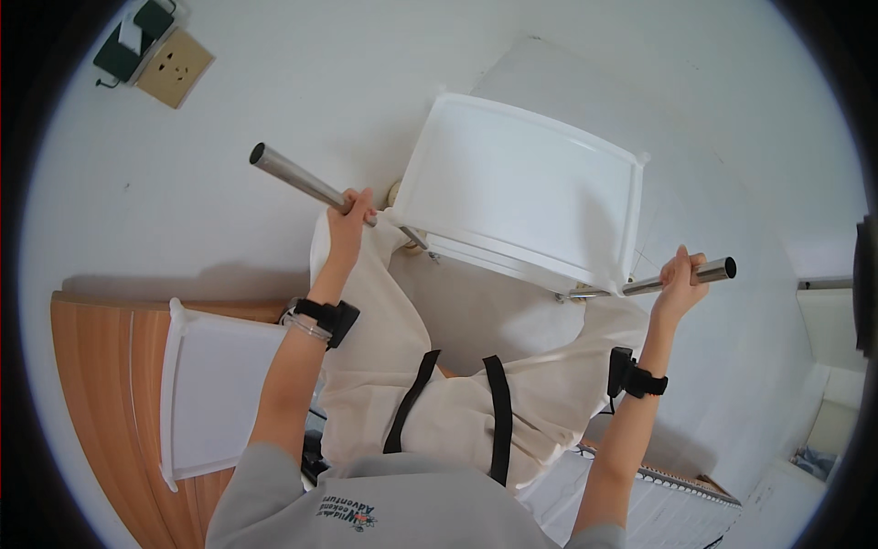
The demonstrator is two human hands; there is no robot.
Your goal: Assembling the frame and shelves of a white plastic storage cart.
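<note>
A white rectangular plastic tray shelf [521, 174] with a raised rim and corner pieces stands in front of my knees. Beneath its near edge, more white bars show. My left hand [346, 224] is closed around a shiny metal tube [297, 176], which slants up and left past the tray's near left corner. Another metal tube [643, 286] is gripped by my right hand [679, 282] beside the near right corner, its open end pointing right. How either tube joins the frame below the tray cannot be made out.
At lower left, a second white tray [224, 393] rests against a wood-grain board [119, 393]. Behind my right forearm lies a white ribbed panel [572, 494]. A beige socket plate [176, 69] and a dark green object [133, 41] appear at upper left.
</note>
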